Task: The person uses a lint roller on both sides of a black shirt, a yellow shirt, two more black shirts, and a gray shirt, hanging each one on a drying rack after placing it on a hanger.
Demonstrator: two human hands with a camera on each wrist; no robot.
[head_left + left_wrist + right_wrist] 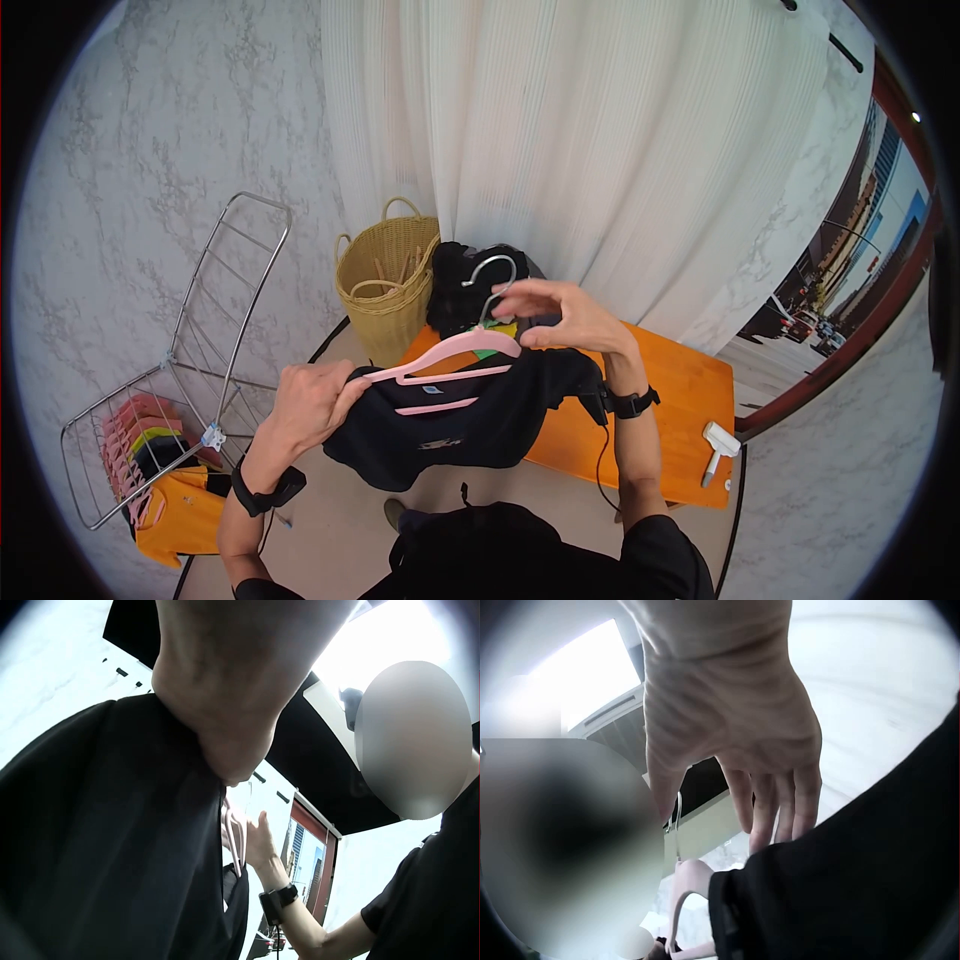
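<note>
A black short-sleeved T-shirt [420,445] hangs on a pink hanger [455,347] with a metal hook [513,270], held up before the body in the head view. My left hand [312,405] grips the shirt's shoulder and the hanger's left end. Beside the hook, my right hand [570,315] is spread, its thumb apart from the fingers. In the right wrist view, those fingers [806,795] reach down straight above the black sleeve, with nothing between them. The left wrist view shows black cloth [112,840] falling below the left hand, whose fingertips are hidden.
An orange table [680,400] bears a dark clothes pile [455,285] and a white handheld device [718,445]. Left of it stands a wicker basket [385,325]. At far left, a metal drying rack [235,290] carries clothes on pink hangers, among them an orange shirt [185,515].
</note>
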